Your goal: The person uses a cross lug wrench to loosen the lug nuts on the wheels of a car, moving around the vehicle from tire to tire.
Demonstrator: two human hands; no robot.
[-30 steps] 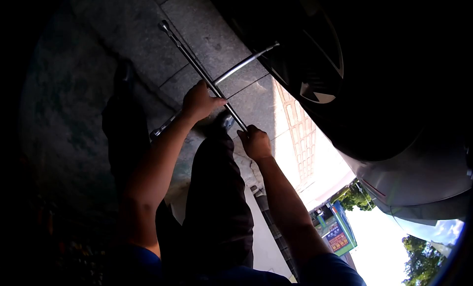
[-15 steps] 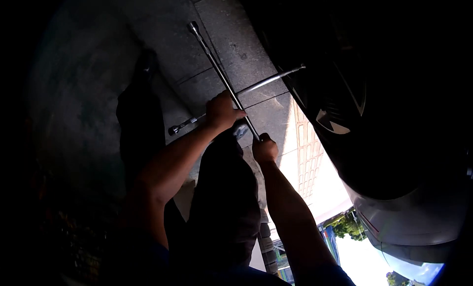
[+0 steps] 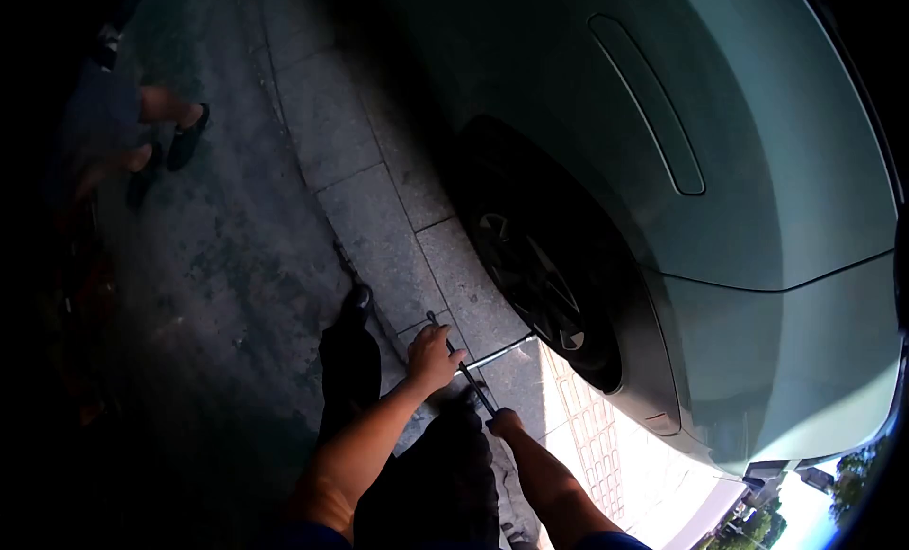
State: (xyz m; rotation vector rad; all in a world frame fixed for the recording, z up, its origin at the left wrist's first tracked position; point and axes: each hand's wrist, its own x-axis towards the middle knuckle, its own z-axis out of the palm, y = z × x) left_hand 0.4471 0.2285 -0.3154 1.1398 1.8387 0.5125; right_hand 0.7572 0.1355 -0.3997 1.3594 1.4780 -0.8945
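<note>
A metal four-way lug wrench (image 3: 480,391) is held in front of my legs. My left hand (image 3: 435,359) is closed around it near where the bars cross, thumb along the bar. My right hand (image 3: 506,422) wraps the near end of the long bar. One arm of the wrench points right, its tip beside the tyre (image 3: 595,356) of a car wheel; I cannot tell whether they touch. The wheel's dark spoked rim (image 3: 535,280) sits in shadow. My left hand hides part of the wrench.
A pale green car (image 3: 748,361) fills the right side, with a flush panel outline above the wheel. Paving slabs (image 3: 346,204) run beside it. At upper left stand another person's legs (image 3: 161,105) in dark shoes. My own shoe (image 3: 357,304) is on the ground below.
My view has swung up, so the car's side, its wheel and another person's legs now show. The hands and wrench appear lower in view; both hands keep their hold.
</note>
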